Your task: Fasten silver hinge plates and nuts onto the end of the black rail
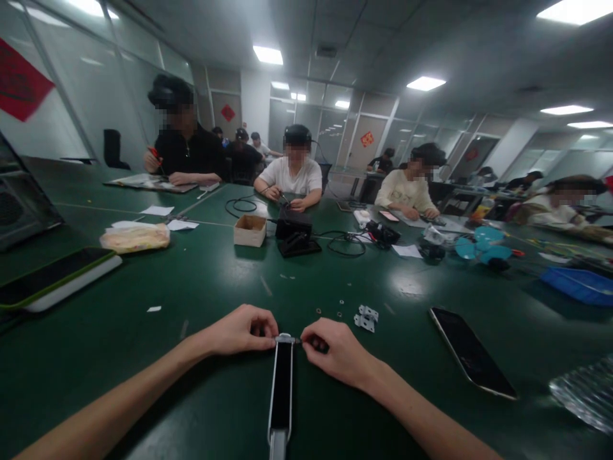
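Note:
A long, narrow bar [281, 390] with a black face and silver metal edges lies on the green table, pointing away from me. At its far end is a metal bracket-like head [284, 338]. My left hand [249, 329] is closed in a pinch at the left side of this head. From the right, my right hand [335, 348] pinches a small thin pin-like piece [297, 341] that sticks out of the head; its exact kind is too small to tell. Beyond my right hand lie bent metal brackets [366, 318] and several small rings or nuts [340, 314].
A smartphone [472, 351] lies to the right, near clear ridged plastic [587, 390]. Ahead stand an open cardboard box [249, 231] and a black device [294, 233] with cables. At left are a green-edged device [57, 278] and a plastic bag [135, 237]. Several people work across the table.

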{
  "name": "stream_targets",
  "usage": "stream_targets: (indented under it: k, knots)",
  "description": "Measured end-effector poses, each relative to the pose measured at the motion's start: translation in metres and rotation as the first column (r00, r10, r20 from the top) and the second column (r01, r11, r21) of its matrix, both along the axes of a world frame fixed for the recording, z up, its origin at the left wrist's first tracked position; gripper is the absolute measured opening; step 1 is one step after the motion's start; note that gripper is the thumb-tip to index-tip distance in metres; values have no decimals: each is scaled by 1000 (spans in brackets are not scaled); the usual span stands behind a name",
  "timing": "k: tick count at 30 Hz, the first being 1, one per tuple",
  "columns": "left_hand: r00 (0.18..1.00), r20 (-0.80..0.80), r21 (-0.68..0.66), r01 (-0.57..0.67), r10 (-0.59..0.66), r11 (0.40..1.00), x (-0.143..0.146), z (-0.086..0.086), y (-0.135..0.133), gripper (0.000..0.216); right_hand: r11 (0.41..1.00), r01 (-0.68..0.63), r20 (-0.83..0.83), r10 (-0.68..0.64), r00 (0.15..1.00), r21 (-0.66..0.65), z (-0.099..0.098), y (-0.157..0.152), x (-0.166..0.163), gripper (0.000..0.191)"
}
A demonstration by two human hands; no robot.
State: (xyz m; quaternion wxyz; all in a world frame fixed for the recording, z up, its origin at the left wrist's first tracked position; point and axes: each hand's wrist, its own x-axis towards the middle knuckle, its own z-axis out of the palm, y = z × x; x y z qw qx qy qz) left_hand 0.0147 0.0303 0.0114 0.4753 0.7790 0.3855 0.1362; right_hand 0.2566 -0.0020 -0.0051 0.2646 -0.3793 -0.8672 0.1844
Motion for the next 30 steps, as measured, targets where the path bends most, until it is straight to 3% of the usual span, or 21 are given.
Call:
stream_targets:
  k: [6, 13, 20, 30]
  knots:
    - [996, 86, -18, -14, 15, 1000, -3, -8, 1, 20, 983, 24, -21, -29, 999, -181, 1, 3, 1, 10]
    - [998, 56, 10, -30, 30, 999, -4, -5, -2, 22, 943, 68, -38, -85, 996, -326, -1, 5, -5, 9]
    - [996, 42, 29, -84, 83, 996, -4, -5, -6, 23, 962, 94, -40, -108, 993, -257, -4, 0, -12, 12]
    - [986, 116, -72, -114, 122, 991, 0, -3, -10, 24, 984, 102, -102, -117, 988, -144, -12, -1, -15, 13]
